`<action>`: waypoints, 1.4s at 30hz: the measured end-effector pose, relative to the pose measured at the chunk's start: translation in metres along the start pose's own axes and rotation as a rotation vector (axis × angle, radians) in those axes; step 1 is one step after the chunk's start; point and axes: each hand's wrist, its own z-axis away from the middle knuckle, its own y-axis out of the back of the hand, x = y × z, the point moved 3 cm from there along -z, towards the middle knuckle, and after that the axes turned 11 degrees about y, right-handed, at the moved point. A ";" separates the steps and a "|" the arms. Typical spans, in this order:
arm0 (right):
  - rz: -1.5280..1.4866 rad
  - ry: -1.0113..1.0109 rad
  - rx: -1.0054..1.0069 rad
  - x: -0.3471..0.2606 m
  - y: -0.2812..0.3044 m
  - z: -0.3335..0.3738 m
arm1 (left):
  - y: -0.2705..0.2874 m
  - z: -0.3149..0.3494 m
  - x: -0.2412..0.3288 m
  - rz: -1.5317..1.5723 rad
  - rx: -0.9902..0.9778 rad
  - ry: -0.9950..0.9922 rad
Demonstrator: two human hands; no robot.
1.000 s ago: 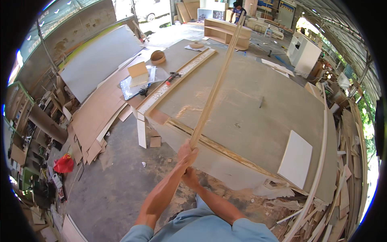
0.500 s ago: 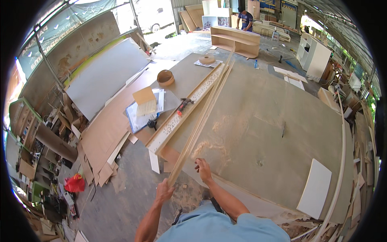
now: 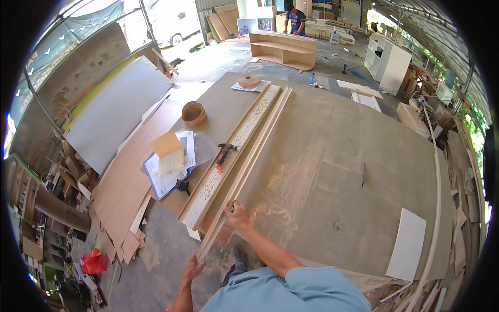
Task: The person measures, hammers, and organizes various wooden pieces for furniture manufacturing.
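Note:
My left hand [image 3: 193, 269] is closed around the near end of a bundle of long, thin wooden strips [image 3: 255, 151]. Farther up, my right hand [image 3: 239, 216] curls its fingers over the right edge of the same strips. They slant away across a large grey-brown board surface. Beside them on the left lies a long shallow panel [image 3: 244, 132] with raised edges and a white, brown-flecked face. Across that panel rests a claw hammer [image 3: 224, 156] with a black and red handle.
Left of the panel are papers with a notebook [image 3: 171, 156], a dark tool [image 3: 182, 185] and a coil of edging [image 3: 194, 113]. A white panel [image 3: 406, 244] lies at the right. Sawdust [image 3: 275, 213] covers part of the board. Beyond a shelf unit [image 3: 283, 49], another person [image 3: 294, 21] stands.
My right hand has moved left onto the strips. The near end of the strips, with my left hand, has shifted down and left, and their far end now lies nearer. My view has turned rightward.

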 end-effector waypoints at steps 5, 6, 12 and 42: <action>0.028 0.055 0.046 0.008 -0.022 -0.029 | 0.018 -0.024 0.015 -0.332 -0.003 0.048; 0.051 0.054 0.059 0.010 -0.027 -0.034 | 0.021 -0.031 0.017 -0.342 -0.019 0.066; 0.104 -0.006 0.015 -0.004 -0.048 -0.055 | 0.039 -0.055 -0.002 -0.276 -0.007 0.144; 0.119 -0.064 0.391 0.011 -0.061 -0.073 | 0.017 -0.119 0.013 0.534 -0.064 0.281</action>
